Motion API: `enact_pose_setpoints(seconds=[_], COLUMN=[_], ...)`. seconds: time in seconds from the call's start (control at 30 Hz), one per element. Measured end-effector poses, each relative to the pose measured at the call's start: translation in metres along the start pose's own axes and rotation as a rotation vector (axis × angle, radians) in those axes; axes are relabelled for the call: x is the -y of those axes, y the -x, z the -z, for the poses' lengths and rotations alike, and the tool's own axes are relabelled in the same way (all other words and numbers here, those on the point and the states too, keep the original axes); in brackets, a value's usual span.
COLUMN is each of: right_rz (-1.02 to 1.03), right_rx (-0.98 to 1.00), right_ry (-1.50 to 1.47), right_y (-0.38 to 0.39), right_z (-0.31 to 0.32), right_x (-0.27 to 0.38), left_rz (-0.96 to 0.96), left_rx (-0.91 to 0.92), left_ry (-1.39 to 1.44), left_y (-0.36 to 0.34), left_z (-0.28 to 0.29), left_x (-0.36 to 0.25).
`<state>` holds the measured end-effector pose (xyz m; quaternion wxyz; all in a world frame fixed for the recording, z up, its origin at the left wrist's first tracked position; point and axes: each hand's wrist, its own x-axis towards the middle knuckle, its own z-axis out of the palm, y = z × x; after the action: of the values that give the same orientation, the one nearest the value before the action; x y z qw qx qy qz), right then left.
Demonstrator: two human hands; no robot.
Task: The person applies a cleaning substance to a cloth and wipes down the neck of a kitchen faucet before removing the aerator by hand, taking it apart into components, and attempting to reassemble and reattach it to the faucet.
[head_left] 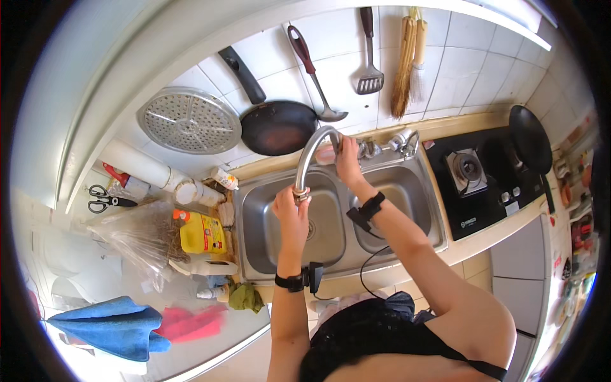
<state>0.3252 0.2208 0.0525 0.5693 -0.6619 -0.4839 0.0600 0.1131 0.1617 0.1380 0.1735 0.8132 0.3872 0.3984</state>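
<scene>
A curved metal faucet [310, 150] arches over the double stainless-steel sink [347, 254]. At the spout's end, above the left basin, my left hand [291, 209] has its fingers closed around the nozzle [300, 192]. My right hand [347, 160] wraps the other end of the faucet, low down near the back rim; its fingers partly hide that spot. Something pinkish [325, 155] shows behind the faucet beside the right hand. No running water can be made out.
Left of the sink stand a yellow jug [202, 233], a white bottle [224, 179] and a clear plastic bag [137, 235]. A frying pan [279, 129], a perforated steamer plate [189, 121] and utensils line the tiled wall. The black gas stove [490, 197] is at right.
</scene>
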Motion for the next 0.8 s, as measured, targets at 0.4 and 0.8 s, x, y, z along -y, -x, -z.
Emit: enact_pose_setpoints(seconds=[0.4, 0.8], right_rz=[-0.071, -0.052], right_rx=[0.044, -0.221], right_ry=[0.054, 0.166], right_y=[0.025, 0.019], right_z=[0.001, -0.031], right_x=[-0.037, -0.036], left_rz=[0.038, 0.096], left_rx=[0.021, 0.005], left_ry=[0.053, 0.198], left_y=[-0.002, -0.005], left_z=[-0.005, -0.005], left_x=[-0.008, -0.011])
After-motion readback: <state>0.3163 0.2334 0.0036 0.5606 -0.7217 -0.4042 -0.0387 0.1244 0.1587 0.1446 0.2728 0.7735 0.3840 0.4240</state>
